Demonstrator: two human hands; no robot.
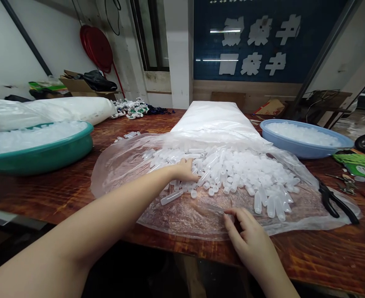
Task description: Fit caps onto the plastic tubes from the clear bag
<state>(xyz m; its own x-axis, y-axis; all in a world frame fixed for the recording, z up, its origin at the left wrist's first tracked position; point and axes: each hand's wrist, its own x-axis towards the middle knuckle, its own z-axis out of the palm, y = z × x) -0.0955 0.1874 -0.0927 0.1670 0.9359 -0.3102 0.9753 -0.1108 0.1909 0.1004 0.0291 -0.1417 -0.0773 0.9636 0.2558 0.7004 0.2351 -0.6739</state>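
Note:
My left hand [185,170] reaches into a pile of translucent white plastic tubes [232,167], thumb and fingers apart among them. The pile lies on a clear plastic sheet or bag [185,217]. Single tubes lie loose at its front, one [171,198] just below my left hand. Nearer to me, my right hand [246,231] has its thumb and forefinger pinched together over the front part of the plastic. What sits between those fingertips, if anything, is too faint to make out.
A green basin [39,159] at left and a blue basin [306,151] at right hold similar translucent pieces. Black-handled scissors [337,203] lie on the plastic at right. Behind the pile a white plastic bag [215,116] extends across the wooden table [325,252].

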